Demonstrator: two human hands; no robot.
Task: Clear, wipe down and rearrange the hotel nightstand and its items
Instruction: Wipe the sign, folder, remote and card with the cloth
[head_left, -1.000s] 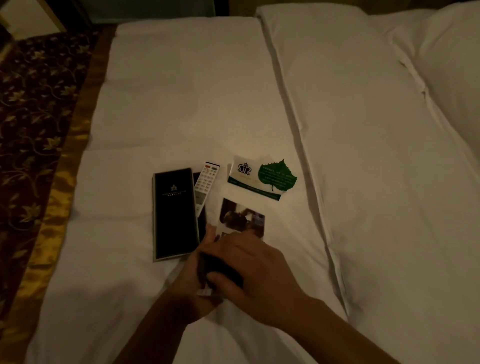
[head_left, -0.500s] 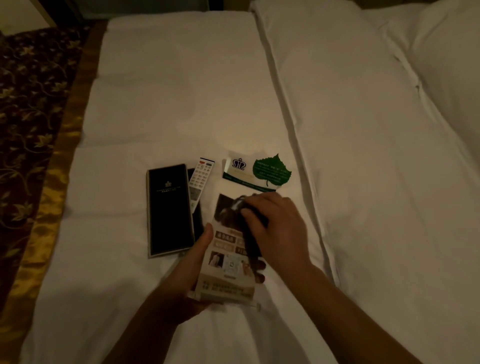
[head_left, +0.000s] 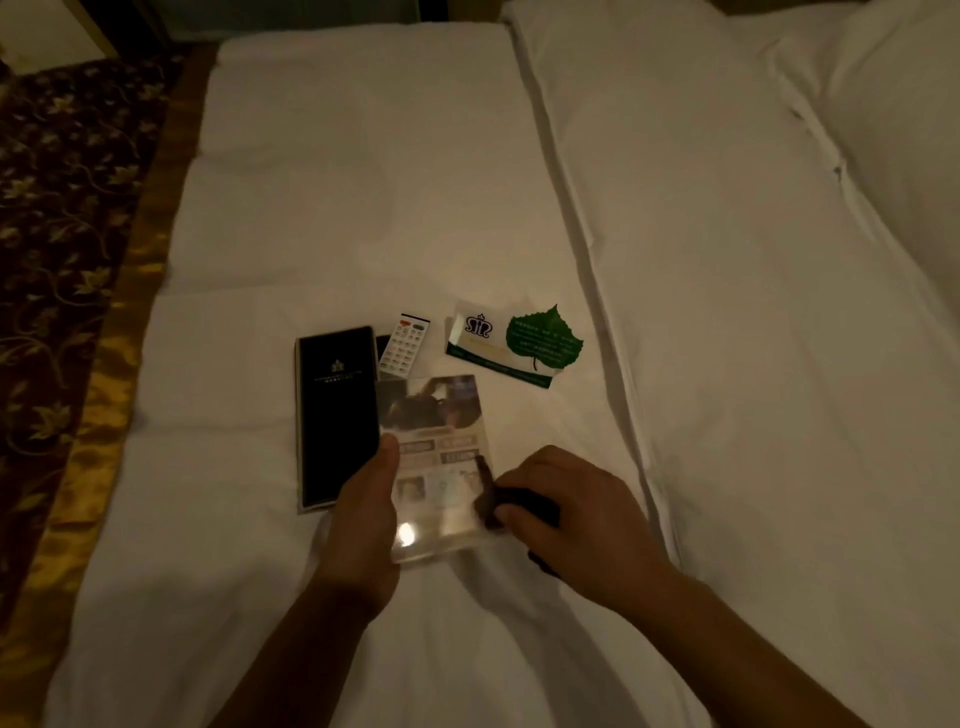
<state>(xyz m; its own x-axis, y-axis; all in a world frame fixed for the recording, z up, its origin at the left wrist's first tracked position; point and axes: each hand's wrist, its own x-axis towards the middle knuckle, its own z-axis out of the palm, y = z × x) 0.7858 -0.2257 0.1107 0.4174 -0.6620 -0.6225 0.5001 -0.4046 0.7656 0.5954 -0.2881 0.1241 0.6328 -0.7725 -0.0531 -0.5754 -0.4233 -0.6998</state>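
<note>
My left hand (head_left: 366, 512) holds a clear acrylic sign holder with a printed leaflet (head_left: 434, 447) above the bed, thumb on its front left edge. At the holder's lower right edge my right hand (head_left: 566, 512) grips a dark cloth (head_left: 498, 501) that touches the plastic. On the white bed cover (head_left: 363, 208) lie a black folder (head_left: 335, 410), a white remote control (head_left: 405, 345) and a white card with a green leaf tag (head_left: 511, 345).
A gold-edged dark patterned bed runner (head_left: 62, 291) crosses the bed on the left. A folded white duvet (head_left: 753, 312) and pillows (head_left: 893, 135) fill the right side. The nightstand is out of view.
The cloth in my right hand slid from the top of the sign holder down to its lower right edge. My left hand tilted the holder slightly and shifted it left over the folder's edge.
</note>
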